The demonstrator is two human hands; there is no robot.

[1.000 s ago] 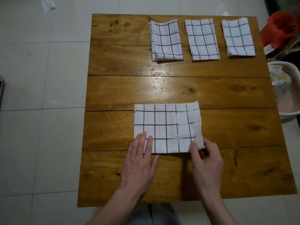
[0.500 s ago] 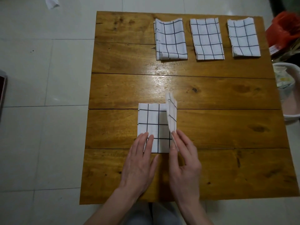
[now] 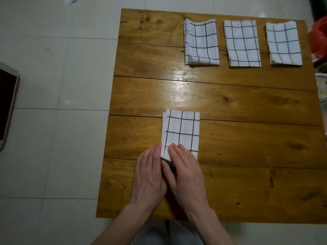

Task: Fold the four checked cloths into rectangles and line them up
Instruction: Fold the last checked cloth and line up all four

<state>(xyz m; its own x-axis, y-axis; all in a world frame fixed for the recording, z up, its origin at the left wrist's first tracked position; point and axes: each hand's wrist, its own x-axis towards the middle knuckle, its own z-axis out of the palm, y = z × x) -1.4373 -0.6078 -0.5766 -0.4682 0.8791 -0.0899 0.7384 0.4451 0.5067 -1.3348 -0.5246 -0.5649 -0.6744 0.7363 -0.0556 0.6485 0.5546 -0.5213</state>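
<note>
A white checked cloth (image 3: 182, 129), folded into a narrow upright rectangle, lies on the near middle of the wooden table (image 3: 247, 138). My right hand (image 3: 187, 174) rests on its near left corner, fingers on top and thumb tucked at the edge. My left hand (image 3: 150, 177) lies flat beside it, fingertips touching the cloth's left edge. Along the far edge of the table stand three folded checked cloths in a row: the left one (image 3: 202, 43), the middle one (image 3: 242, 43) and the right one (image 3: 284, 43).
A red bag (image 3: 318, 41) and a white basin (image 3: 321, 89) sit just off the table's right edge. On the tiled floor to the left lies a dark-screened device (image 3: 7, 103). A paper scrap (image 3: 70, 0) lies on the floor at top left.
My right hand lifted the cloth's right half and folded it over to the left, so the wide rectangle is now half as wide. My left hand slid to the cloth's left edge.
</note>
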